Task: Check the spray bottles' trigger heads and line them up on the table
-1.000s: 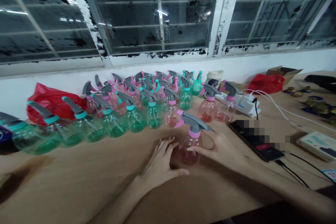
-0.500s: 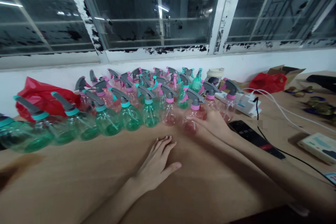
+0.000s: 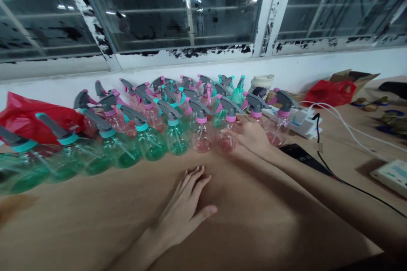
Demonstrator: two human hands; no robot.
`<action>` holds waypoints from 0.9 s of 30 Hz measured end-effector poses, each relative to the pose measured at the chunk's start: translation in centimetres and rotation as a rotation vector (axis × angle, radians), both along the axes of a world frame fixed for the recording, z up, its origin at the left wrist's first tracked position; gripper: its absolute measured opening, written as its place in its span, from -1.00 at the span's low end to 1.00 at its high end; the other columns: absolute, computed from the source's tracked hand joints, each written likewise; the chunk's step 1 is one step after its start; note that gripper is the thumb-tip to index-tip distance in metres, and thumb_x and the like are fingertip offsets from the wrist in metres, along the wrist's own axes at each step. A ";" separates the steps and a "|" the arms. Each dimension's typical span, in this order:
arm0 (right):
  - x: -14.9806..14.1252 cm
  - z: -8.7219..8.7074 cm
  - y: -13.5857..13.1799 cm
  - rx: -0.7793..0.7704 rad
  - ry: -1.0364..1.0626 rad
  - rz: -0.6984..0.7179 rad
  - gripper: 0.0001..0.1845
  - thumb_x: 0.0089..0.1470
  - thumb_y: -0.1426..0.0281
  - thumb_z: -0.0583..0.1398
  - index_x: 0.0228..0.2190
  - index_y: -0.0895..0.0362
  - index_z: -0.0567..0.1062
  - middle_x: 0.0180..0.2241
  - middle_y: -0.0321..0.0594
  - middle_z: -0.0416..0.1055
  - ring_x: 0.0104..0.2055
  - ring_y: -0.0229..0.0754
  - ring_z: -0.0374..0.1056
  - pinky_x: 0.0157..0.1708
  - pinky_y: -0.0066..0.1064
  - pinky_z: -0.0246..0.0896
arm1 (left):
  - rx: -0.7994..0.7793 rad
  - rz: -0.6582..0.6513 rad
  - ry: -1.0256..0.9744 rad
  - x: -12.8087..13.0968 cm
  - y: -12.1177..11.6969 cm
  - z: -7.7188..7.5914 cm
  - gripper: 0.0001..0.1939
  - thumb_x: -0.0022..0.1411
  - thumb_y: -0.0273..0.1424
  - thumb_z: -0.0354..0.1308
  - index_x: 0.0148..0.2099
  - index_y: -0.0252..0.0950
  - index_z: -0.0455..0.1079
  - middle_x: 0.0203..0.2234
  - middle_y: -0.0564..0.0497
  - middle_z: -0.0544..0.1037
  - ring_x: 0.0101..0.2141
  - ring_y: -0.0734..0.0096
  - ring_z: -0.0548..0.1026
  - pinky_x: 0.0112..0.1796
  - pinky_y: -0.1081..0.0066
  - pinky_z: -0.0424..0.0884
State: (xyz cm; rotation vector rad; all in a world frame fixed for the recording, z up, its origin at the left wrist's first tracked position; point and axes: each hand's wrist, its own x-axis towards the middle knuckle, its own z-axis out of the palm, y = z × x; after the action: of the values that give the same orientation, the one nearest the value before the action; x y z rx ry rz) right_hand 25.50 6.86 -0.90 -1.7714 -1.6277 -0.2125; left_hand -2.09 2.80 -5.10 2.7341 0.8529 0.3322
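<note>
My right hand is closed around the right side of a clear pink spray bottle with a grey and pink trigger head. The bottle stands upright at the right part of the front row, close beside another pink spray bottle. Palm down, my left hand rests on the wooden table with its fingers spread, holding nothing. Left of the pink pair runs a line of green spray bottles with turquoise collars. One more pink spray bottle stands to the right, behind my right wrist.
More pink and green spray bottles crowd behind the front row, below the window. Red plastic bags lie at the left and back right. A phone, a white power strip, cables and a white box are on the right.
My right hand has pushed the pink spray bottle back, closer into line with the front row. The left hand stays flat on the table, while the view has shifted slightly.
</note>
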 end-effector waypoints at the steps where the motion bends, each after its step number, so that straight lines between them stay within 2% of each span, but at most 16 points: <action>1: -0.1 0.0 0.1 -0.002 0.000 -0.005 -0.45 0.09 0.02 0.12 -0.07 0.18 0.43 -0.15 0.07 0.48 0.05 0.16 0.31 -0.09 -0.03 0.24 | -0.001 0.003 0.005 0.0 0.0 0.0 -0.41 0.33 -0.04 -0.04 0.28 -0.20 0.07 0.28 -0.14 0.10 0.26 0.02 0.04 0.18 -0.13 0.01; 6: -0.4 0.1 0.7 -0.026 0.008 -0.020 -0.42 0.09 0.02 0.13 -0.07 0.25 0.43 -0.13 0.16 0.47 0.02 0.21 0.33 -0.12 -0.01 0.26 | -0.007 0.016 0.036 0.1 -0.1 0.1 -0.39 0.31 -0.02 -0.04 0.29 -0.20 0.06 0.29 -0.13 0.09 0.27 0.02 0.03 0.18 -0.13 0.03; 9: -0.3 0.6 0.2 -0.049 -0.002 0.007 -0.43 0.09 0.03 0.14 -0.07 0.24 0.44 -0.10 0.14 0.47 -0.01 0.20 0.36 -0.12 -0.04 0.27 | 0.006 0.025 0.028 0.1 -0.1 0.0 -0.40 0.31 -0.03 -0.03 0.28 -0.20 0.08 0.28 -0.12 0.11 0.26 0.01 0.05 0.18 -0.13 0.03; 12: 0.4 1.3 -1.5 -0.074 0.016 0.051 -0.47 0.08 0.06 0.15 -0.06 0.18 0.46 -0.15 0.05 0.52 -0.13 0.14 0.44 -0.21 -0.12 0.32 | 0.026 0.024 0.017 0.0 0.0 -0.2 -0.40 0.31 -0.04 0.00 0.28 -0.18 0.07 0.28 -0.12 0.11 0.25 0.00 0.06 0.18 -0.12 0.04; 17: 3.0 2.8 -5.1 -0.061 0.152 0.098 -0.63 0.08 0.13 0.17 -0.18 0.09 0.56 -0.29 -0.12 0.57 -0.33 -0.01 0.50 -0.36 -0.25 0.36 | 0.039 0.020 0.009 0.0 0.1 -0.4 -0.40 0.30 -0.04 0.01 0.28 -0.17 0.08 0.27 -0.12 0.13 0.25 -0.01 0.08 0.17 -0.12 0.06; 21: 5.1 3.0 -6.0 -0.054 0.149 -0.011 -0.66 0.08 0.19 0.16 -0.20 0.09 0.58 -0.32 -0.14 0.58 -0.41 -0.04 0.49 -0.44 -0.29 0.33 | 0.063 0.026 0.009 0.0 0.2 -0.4 -0.41 0.29 -0.05 0.02 0.28 -0.16 0.09 0.27 -0.10 0.14 0.24 0.00 0.09 0.16 -0.11 0.08; 27: 6.4 1.8 -4.0 -0.069 0.091 -0.150 -0.49 0.05 0.13 0.16 -0.06 0.21 0.48 -0.25 0.01 0.57 -0.26 0.08 0.50 -0.35 -0.22 0.32 | 0.091 0.030 0.024 -0.1 0.5 -0.7 -0.40 0.29 -0.06 0.03 0.29 -0.18 0.08 0.26 -0.10 0.18 0.22 -0.04 0.14 0.13 -0.11 0.16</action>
State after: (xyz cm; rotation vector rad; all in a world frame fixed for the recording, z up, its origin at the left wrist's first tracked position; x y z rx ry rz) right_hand 31.86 2.83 0.94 -1.9293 -1.4547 -0.1438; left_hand -2.16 3.33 -5.85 2.8160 0.9080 0.3527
